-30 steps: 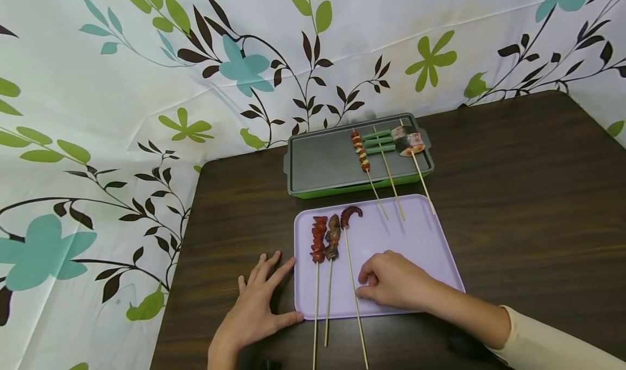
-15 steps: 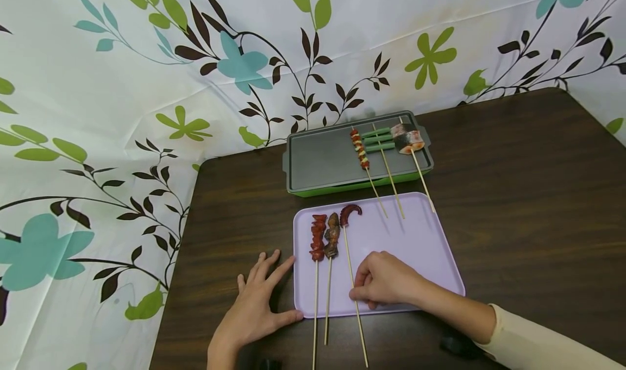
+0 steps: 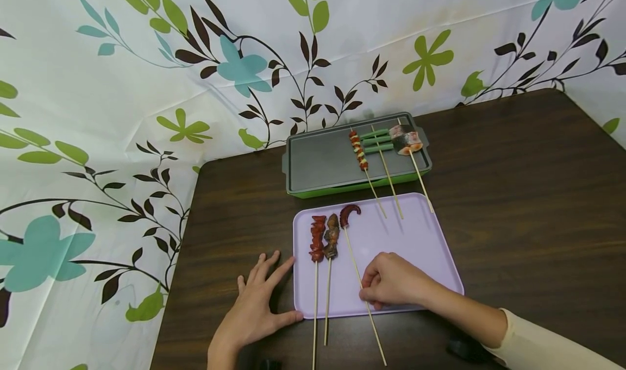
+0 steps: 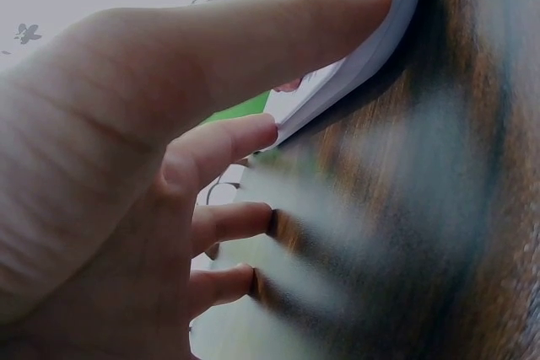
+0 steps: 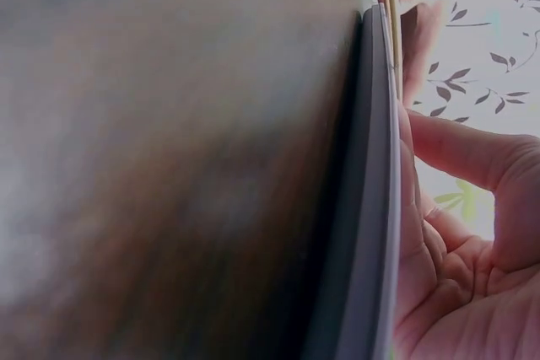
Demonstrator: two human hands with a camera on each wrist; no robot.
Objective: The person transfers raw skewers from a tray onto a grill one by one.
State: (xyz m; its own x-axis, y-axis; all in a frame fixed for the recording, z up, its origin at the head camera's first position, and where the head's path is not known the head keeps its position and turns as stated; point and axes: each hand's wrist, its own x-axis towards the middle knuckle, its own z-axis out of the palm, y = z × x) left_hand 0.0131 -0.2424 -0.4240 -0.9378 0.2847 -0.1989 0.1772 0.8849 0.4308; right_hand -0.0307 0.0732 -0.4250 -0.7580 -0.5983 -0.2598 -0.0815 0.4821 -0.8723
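Note:
My right hand pinches the stick of a skewer with a curled dark-red tentacle, low over the front of a lilac tray. That stick slants down to the right, past the tray's front rim. To its left lie a skewer of brown chunks and a skewer of red pieces, their sticks overhanging the same rim. My left hand has its fingers spread on the table, thumb and index fingertip at the tray's left edge. In the left wrist view the thumb lies along the tray rim.
Behind the tray stands a grey-topped green grill. On its right half lie a red-and-yellow skewer, a green-stalk skewer and a fish-chunk skewer, sticks reaching over the tray. A patterned cloth hangs behind the dark wooden table.
My right hand has closed on the tentacle skewer's stick and shifted slightly right. The stick's lower end has swung right, while the tentacle stays near its place. My left hand has not moved.

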